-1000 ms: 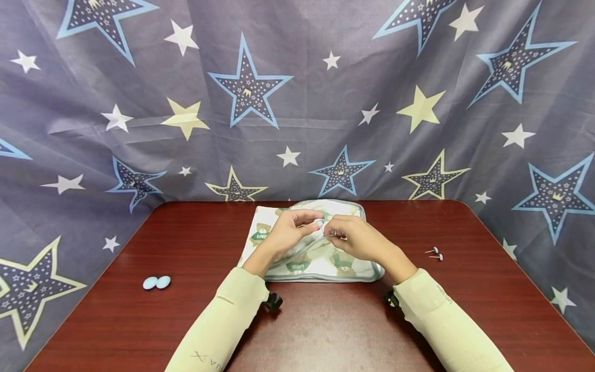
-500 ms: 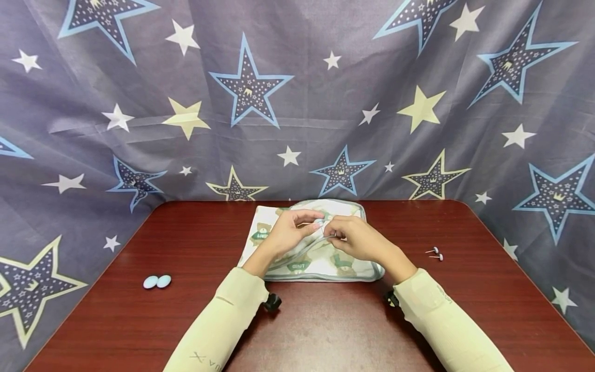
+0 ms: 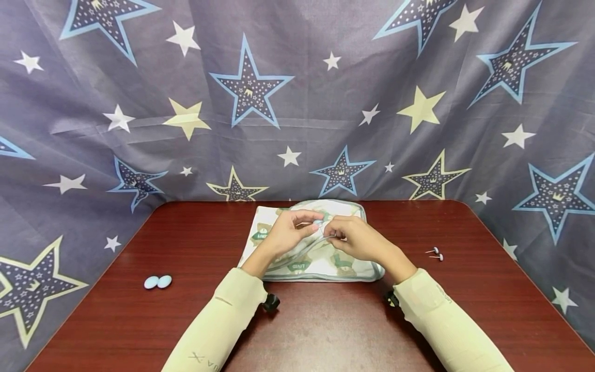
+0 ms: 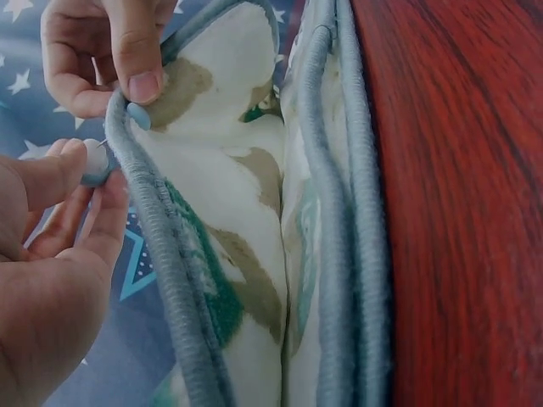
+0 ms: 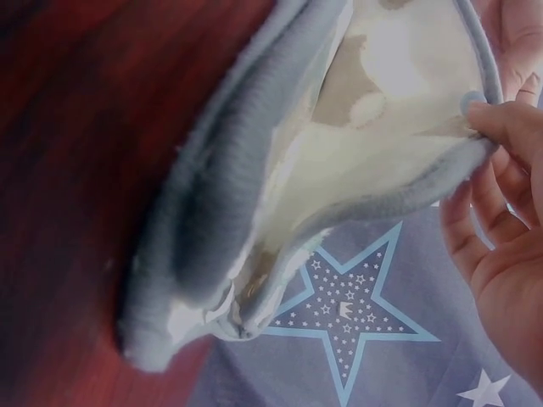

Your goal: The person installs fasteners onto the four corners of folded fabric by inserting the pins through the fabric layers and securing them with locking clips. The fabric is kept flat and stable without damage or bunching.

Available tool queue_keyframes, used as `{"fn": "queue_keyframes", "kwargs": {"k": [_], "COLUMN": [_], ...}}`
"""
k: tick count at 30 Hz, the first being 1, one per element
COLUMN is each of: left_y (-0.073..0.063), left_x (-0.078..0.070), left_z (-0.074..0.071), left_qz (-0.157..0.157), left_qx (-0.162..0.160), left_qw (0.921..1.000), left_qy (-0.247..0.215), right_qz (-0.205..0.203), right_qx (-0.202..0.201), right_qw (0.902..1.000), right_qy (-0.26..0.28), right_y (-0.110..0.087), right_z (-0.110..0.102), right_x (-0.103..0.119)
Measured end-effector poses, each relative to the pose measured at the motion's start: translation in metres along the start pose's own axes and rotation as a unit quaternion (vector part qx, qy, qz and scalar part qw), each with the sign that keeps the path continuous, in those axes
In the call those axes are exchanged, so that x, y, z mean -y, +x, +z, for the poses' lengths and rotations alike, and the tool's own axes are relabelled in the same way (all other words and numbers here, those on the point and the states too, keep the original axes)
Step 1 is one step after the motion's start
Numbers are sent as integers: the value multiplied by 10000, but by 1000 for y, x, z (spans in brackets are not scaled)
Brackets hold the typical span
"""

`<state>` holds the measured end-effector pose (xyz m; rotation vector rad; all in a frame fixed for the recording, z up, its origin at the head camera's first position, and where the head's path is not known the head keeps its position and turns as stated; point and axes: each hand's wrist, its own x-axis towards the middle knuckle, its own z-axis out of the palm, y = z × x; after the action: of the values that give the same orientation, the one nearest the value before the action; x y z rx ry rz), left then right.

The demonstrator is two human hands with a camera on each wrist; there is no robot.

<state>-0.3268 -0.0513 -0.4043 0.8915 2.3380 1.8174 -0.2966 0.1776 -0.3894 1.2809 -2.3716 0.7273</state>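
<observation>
A white cloth (image 3: 341, 263) with a bear print and grey-blue edging lies folded on the table, one edge lifted between my hands. My right hand (image 3: 355, 236) pinches that edge between thumb and fingers. Beside the right thumb, a light blue pin head (image 4: 138, 117) sits against the cloth's inner face. From the other side of the edging a thin metal pin shaft (image 4: 103, 142) sticks out. My left hand (image 3: 287, 233) pinches a round white-and-blue cap (image 4: 96, 163) between thumb and fingers, right at the shaft's tip.
Two light blue oval caps (image 3: 158, 282) lie on the left of the dark red table (image 3: 325, 330). To the right are two loose pins (image 3: 436, 253) with pale heads. A star-patterned curtain (image 3: 297, 103) hangs behind the table's far edge.
The round cap has tilted slightly between my left fingers, showing more blue. Both hands and the cloth otherwise stay nearly in place.
</observation>
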Motion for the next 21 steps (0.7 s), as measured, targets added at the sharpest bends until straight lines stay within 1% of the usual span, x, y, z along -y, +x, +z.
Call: {"fn": "queue_keyframes", "kwargs": {"k": [5, 10, 15, 21], "left_y": [-2, -3, -5, -5], "left_x": [-1, -2, 0, 1], "left_z": [-2, 0, 1, 0], "left_qz": [11, -9, -82, -54], "left_qx": [0, -2, -185, -385], "left_qw": [10000, 10000, 9997, 9991], "left_qy": [-27, -75, -128, -182], "right_qz": [-56, -21, -17, -180], "right_qx": [-71, -129, -243, -439], "right_qw": [9999, 9999, 9997, 9987], "right_qy": [44, 13, -22, -169], "right_y": [1, 1, 1, 1], "right_z": [1, 1, 1, 0], "right_x": [-1, 1, 3, 4]}}
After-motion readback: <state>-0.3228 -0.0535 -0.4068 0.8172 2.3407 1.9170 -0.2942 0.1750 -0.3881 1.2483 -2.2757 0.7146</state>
